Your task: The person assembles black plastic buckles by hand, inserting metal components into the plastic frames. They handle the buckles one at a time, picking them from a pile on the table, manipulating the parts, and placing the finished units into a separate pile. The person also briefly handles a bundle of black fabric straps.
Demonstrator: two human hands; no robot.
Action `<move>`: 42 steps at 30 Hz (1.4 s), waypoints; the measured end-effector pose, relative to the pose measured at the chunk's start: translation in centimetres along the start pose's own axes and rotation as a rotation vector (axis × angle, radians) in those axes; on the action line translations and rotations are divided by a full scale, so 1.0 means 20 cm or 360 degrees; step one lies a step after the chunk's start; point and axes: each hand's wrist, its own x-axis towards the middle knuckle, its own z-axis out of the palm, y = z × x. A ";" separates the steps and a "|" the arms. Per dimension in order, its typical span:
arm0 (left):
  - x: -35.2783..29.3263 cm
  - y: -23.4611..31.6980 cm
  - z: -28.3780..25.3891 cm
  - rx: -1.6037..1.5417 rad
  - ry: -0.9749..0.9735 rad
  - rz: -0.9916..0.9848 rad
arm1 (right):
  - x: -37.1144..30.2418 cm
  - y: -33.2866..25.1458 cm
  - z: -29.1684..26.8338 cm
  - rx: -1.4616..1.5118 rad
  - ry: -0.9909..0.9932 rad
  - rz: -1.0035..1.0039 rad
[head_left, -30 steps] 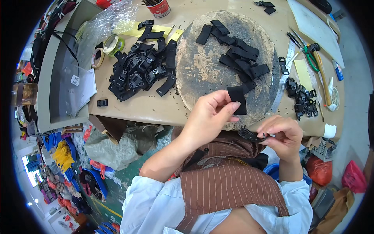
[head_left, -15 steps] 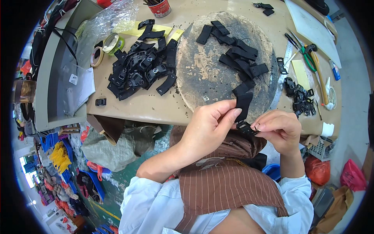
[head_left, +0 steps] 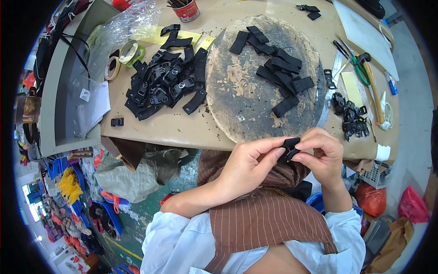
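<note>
In front of my apron, at the near edge of the bench, both hands meet at a black strap piece [head_left: 290, 147]. My left hand [head_left: 253, 160] pinches its left side between thumb and fingers. On the other side, my right hand [head_left: 321, 153] grips it with thumb and forefinger; a buckle on it is mostly hidden by the fingers. Just beyond lies a worn round board [head_left: 237, 86] bearing several loose black strap pieces [head_left: 285, 66]. To its left is a heap of black straps with buckles [head_left: 164, 82]. Loose black buckles [head_left: 351, 116] lie in a cluster at the right.
One single buckle [head_left: 117, 122] sits near the bench's front left. Tape rolls [head_left: 132, 52] and a red can [head_left: 186, 11] stand farther back. A hammer [head_left: 372, 86] and green-handled pliers [head_left: 360, 71] lie at the right. A grey box wall [head_left: 66, 91] bounds the left side.
The strap piece has come down and nearer to me, now folded small between my fingers. My hands have drawn closer together, and the right hand has shifted slightly left.
</note>
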 end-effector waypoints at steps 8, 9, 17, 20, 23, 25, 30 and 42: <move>0.00 0.00 -0.01 0.0366 0.0041 0.0273 | -0.02 -0.02 0.02 0.0242 0.0103 0.0205; 0.00 -0.01 -0.01 0.0438 0.0040 0.0252 | -0.01 -0.03 0.03 0.0367 0.0179 0.0302; 0.04 0.06 -0.05 0.0735 0.0084 0.0348 | 0.08 -0.04 -0.05 -0.0055 -0.0353 0.0234; 0.06 0.07 -0.04 0.0424 0.0083 0.0235 | 0.10 -0.06 -0.07 -0.0102 -0.0464 0.0379; 0.07 0.02 -0.04 0.0046 0.0067 0.0028 | 0.08 0.01 0.01 0.0281 0.0078 0.0239; 0.09 0.00 0.01 -0.0669 0.0244 -0.0035 | 0.07 0.03 0.03 0.0460 0.0129 0.0230; 0.11 -0.08 -0.01 -0.0796 0.0161 0.0016 | 0.02 0.09 0.01 0.0769 0.0125 0.0364; 0.12 -0.07 -0.03 -0.0504 0.0426 0.0088 | 0.03 0.06 0.05 0.0883 0.0406 0.0722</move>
